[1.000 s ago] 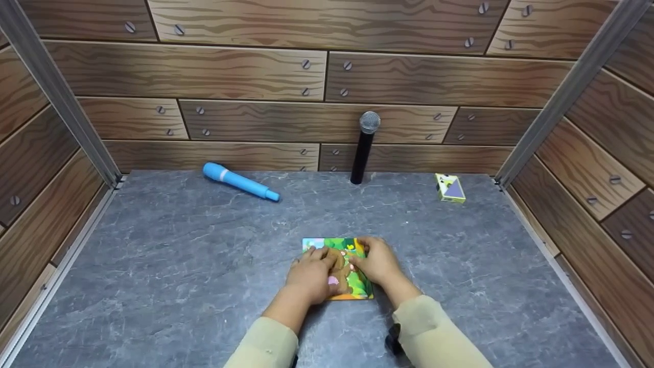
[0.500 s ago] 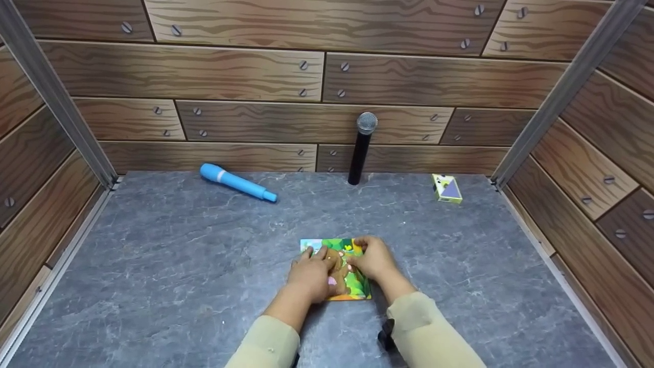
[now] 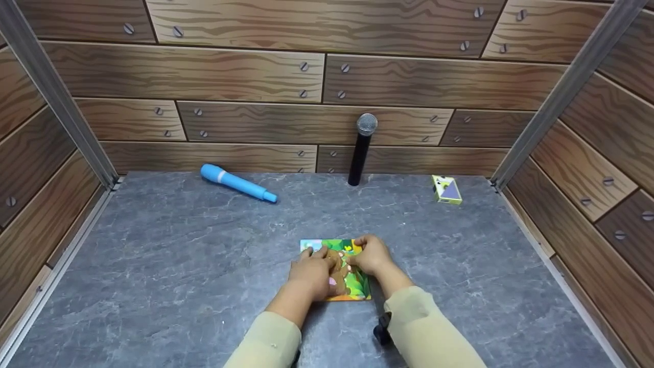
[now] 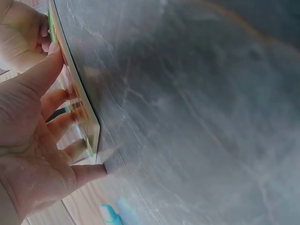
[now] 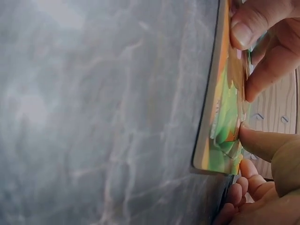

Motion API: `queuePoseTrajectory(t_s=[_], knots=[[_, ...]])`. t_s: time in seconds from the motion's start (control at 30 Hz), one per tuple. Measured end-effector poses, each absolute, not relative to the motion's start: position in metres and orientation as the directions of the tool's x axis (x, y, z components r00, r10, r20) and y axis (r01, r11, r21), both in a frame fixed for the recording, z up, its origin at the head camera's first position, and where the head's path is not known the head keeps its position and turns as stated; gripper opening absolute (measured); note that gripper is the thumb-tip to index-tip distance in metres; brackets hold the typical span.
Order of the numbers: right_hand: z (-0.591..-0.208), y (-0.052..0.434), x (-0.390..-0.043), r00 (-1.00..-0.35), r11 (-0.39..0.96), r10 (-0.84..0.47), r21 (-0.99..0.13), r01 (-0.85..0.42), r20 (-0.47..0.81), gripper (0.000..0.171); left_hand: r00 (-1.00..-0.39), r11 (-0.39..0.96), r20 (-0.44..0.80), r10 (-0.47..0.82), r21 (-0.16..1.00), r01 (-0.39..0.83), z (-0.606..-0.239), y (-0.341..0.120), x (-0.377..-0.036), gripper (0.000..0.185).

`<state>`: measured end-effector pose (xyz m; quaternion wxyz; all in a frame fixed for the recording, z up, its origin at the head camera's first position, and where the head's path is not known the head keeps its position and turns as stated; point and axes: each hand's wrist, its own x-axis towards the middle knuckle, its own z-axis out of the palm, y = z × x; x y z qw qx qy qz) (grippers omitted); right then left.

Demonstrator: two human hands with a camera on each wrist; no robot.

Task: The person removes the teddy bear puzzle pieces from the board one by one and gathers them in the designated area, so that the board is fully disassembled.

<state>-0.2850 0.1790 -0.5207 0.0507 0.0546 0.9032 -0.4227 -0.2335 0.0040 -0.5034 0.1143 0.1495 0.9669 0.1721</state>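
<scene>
A square jigsaw puzzle [image 3: 352,287] with a brown animal on a green and orange scene lies flat on the grey table. My left hand [image 3: 310,276] rests across its left half, fingers spread and fairly straight; in the left wrist view the thumb [image 4: 47,70] lies at the near edge and the little finger touches the table. At the right side my right hand [image 3: 375,256] pinches a green piece [image 5: 229,161] of the puzzle between thumb and index finger, the other fingers curled. That piece sits slightly uneven in the board. Both hands cover much of the picture.
Toward the back left lies a blue microphone-shaped object [image 3: 237,184]. A black microphone [image 3: 360,153] with a silver head stands upright near the back wall. A small yellow and purple box [image 3: 447,189] lies at back right. Wood-patterned walls [image 3: 225,120] enclose the table.
The view shifts slightly. My right hand and forearm move a little to the left, while the left hand stays nearly still on the puzzle.
</scene>
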Motion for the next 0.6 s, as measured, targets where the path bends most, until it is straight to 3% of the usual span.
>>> queuePoseTrajectory(t_s=[0.6], knots=[[-0.5178,0.1757,-0.285,-0.971,0.555,0.113,-0.797,0.237,-0.21,0.043,-0.928,0.89,-0.182,0.326,0.39,0.236,-0.506,0.0036,-0.236,0.068]])
